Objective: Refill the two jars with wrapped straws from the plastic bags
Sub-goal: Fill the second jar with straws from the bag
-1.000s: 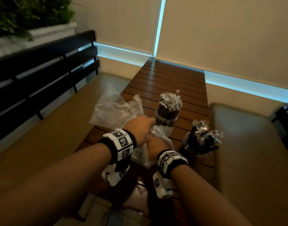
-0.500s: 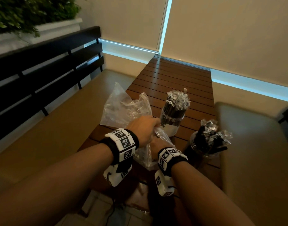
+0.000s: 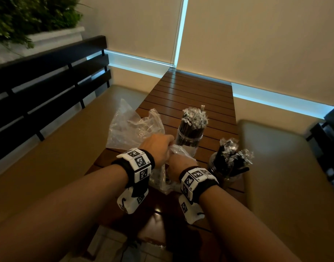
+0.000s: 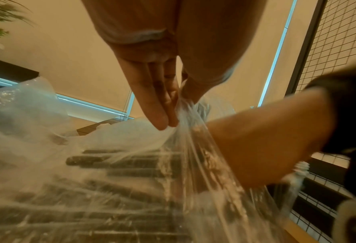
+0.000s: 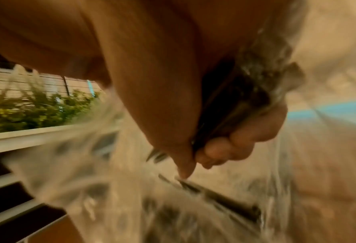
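A clear plastic bag [image 3: 161, 178] of dark wrapped straws [image 4: 120, 164] lies at the near end of the wooden table [image 3: 190, 95]. My left hand [image 3: 158, 148] pinches the bag's gathered mouth [image 4: 185, 115] between thumb and fingers [image 4: 158, 115]. My right hand [image 3: 181, 165] reaches inside the bag, its fingers [image 5: 235, 144] curled round a bundle of straws [image 5: 235, 102]. Just beyond the hands stands a tall jar [image 3: 189, 138] packed with upright straws. A lower jar [image 3: 225, 168] to the right holds leaning straws.
A crumpled, see-through bag [image 3: 132, 129] lies on the table's left edge. Tan cushioned benches [image 3: 58, 157] flank the table on both sides. A black slatted backrest [image 3: 49, 87] and a planter [image 3: 30, 19] are at the left. Blinds close off the far end.
Both hands stay at the bag beside the tall jar, the left still holding its mouth. Only the head view has shifted a little.
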{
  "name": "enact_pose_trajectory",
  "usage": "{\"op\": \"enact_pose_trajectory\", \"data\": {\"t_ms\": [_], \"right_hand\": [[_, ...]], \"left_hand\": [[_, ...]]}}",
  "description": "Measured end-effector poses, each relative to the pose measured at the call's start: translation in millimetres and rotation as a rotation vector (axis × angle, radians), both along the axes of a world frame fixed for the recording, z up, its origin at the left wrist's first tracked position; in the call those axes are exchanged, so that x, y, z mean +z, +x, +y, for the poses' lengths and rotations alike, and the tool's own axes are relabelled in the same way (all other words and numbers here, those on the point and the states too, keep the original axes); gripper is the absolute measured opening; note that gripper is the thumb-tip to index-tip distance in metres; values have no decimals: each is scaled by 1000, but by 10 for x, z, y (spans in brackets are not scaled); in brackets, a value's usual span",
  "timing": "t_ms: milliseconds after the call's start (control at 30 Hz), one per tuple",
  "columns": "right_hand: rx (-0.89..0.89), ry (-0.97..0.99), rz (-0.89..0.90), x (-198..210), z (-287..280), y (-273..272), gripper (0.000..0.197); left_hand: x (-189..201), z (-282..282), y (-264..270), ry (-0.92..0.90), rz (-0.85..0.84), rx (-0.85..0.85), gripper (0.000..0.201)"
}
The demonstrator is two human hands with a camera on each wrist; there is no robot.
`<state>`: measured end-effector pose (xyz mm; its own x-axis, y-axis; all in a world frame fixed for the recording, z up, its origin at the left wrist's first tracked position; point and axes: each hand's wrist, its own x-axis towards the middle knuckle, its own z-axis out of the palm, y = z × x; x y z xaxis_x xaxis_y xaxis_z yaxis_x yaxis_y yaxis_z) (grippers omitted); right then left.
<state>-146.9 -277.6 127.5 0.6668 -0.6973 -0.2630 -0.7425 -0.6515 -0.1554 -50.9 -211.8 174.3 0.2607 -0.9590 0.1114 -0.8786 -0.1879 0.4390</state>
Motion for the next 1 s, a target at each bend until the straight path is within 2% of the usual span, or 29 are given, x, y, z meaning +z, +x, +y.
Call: {"op": "enact_pose_trajectory", "data": {"t_ms": [67,133,233,333,500,567,600,667,700,800,900,1000], "right_hand": [[68,-102,33,288,54,-125,43],[156,-205,164,644,132,-267,25],[187,-326,304,1179,221,-491,17],[153,-435,355,1636,256,-730,14],[40,-500,303,2052,186,-1050,15],[-21,-518,175,2060,97,-1109,16],[-53,-503,85,2003,47,-1113,15],[-115,-416,-121,1794,-30,-1062,15],[-136,-342,-215,1646,-51,-1021,15],[-179,-153,-463,1173,-2,-873,10],[-171,-114,-676,881,132,-719,8],[-98,40,-713,795,217,-619,14]], "left_hand": [[21,-71,-11,8,1,18,7],[47,-142,-25,24,9,42,11],[75,-206,-62,63,37,104,25],[85,-218,-119,132,71,143,33],[208,-139,-251,162,171,124,24],[334,-96,-301,139,230,93,19],[395,-81,-322,114,270,71,25],[563,-45,-368,56,470,1,47],[636,-44,-383,22,617,-52,48],[853,-3,-466,-63,938,-142,24],[875,-66,-524,-118,1162,-39,53],[874,-116,-618,-248,1248,57,29]]}}
